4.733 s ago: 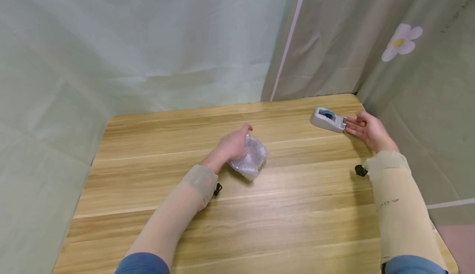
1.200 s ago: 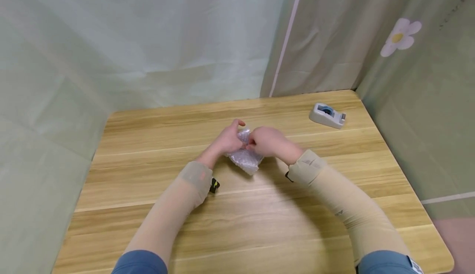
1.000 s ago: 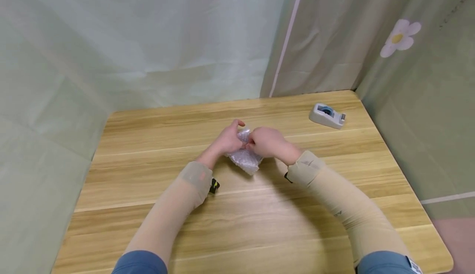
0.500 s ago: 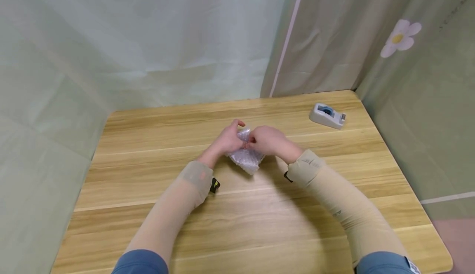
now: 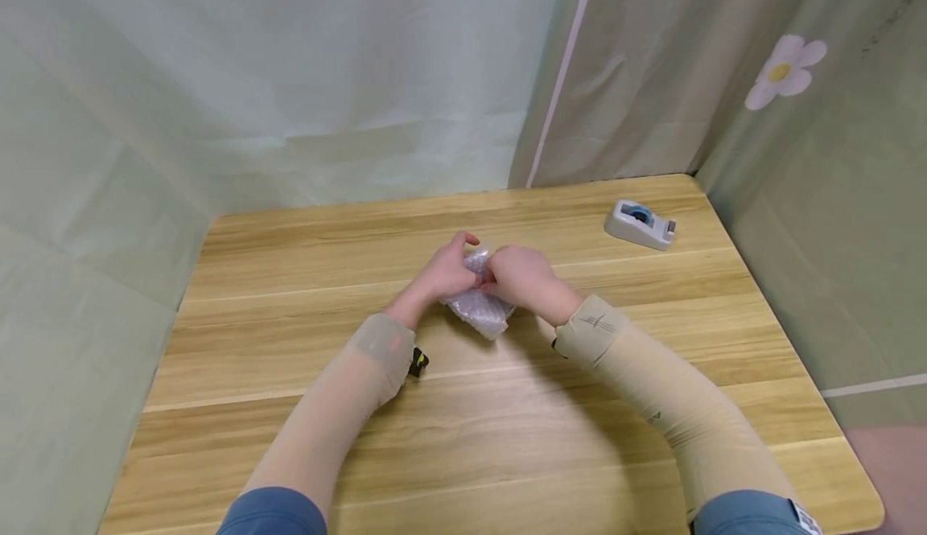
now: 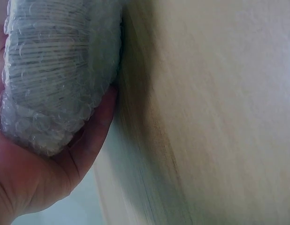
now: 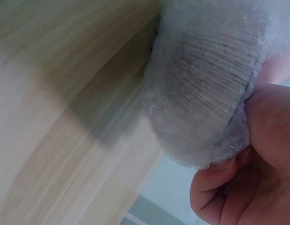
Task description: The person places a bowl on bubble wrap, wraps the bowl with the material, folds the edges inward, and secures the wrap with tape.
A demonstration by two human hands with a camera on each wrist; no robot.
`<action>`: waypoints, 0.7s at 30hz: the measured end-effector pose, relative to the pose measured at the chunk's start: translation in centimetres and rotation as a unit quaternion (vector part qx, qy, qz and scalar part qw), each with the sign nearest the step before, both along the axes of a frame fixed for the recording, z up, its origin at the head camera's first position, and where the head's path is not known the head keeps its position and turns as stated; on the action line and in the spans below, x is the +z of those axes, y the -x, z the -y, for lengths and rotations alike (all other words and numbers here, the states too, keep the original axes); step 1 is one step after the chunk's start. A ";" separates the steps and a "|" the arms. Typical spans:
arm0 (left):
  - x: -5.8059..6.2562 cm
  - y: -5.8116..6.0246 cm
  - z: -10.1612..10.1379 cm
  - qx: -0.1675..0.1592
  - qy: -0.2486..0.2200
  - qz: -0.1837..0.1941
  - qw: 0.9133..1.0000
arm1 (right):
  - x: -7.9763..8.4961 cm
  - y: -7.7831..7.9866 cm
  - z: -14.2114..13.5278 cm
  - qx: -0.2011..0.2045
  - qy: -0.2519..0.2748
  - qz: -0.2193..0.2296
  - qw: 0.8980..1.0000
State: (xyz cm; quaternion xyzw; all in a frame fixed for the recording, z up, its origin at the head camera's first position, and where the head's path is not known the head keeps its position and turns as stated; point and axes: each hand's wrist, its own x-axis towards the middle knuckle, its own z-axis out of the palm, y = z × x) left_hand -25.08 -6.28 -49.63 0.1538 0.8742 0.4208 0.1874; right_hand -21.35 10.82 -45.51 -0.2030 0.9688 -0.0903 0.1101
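Observation:
A clear bubble-wrap package (image 5: 481,311) sits near the middle of the table; closely spaced pale and dark lines show through the wrap in both wrist views. My left hand (image 5: 445,271) grips its left side, and in the left wrist view its fingers (image 6: 95,126) curl round the package's edge. From the right, my right hand (image 5: 525,277) reaches over the top, its fingertips meeting the left thumb there. The right wrist view shows its curled fingers (image 7: 213,190) and thumb against the wrap. What lies right under the fingertips is hidden.
A grey tape dispenser (image 5: 640,225) with a blue roll stands at the back right of the wooden table (image 5: 326,454). Pale green curtains (image 5: 348,100) enclose the table at the back and sides. A small black device (image 5: 418,362) sits at the left wrist.
My right hand has left the tape dispenser and come left onto the package, which my left hand held throughout. Over the last second both hands stay nearly still, with slight finger shifts.

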 end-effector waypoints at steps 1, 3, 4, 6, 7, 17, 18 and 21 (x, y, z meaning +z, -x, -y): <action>0.0 0.0 0.1 -0.005 -0.005 0.002 1.000 | -0.1 0.0 0.0 0.001 -0.003 -0.001 1.000; 0.1 -0.1 0.2 -0.017 -0.010 0.008 1.000 | -0.2 0.1 0.0 0.002 -0.005 -0.002 1.000; 0.2 -0.1 0.3 -0.023 -0.013 0.013 1.000 | -0.2 0.1 0.0 0.001 -0.006 -0.001 1.000; 0.3 -0.1 0.4 -0.036 -0.016 0.024 0.999 | -0.2 0.2 -0.1 0.001 -0.006 0.000 1.000; 0.3 -0.2 0.4 -0.042 -0.018 0.029 0.999 | -0.2 0.2 -0.1 0.002 -0.006 0.000 1.000; 0.4 0.0 0.6 -0.072 0.007 0.038 0.997 | -0.1 0.4 -0.2 0.012 0.006 0.000 1.000; 0.4 0.0 0.6 -0.074 0.011 0.037 0.997 | -0.2 0.5 -0.1 0.011 0.008 -0.002 1.000; 0.3 0.0 0.5 -0.076 0.017 0.042 0.996 | -0.4 0.5 -0.1 0.013 0.009 -0.008 1.000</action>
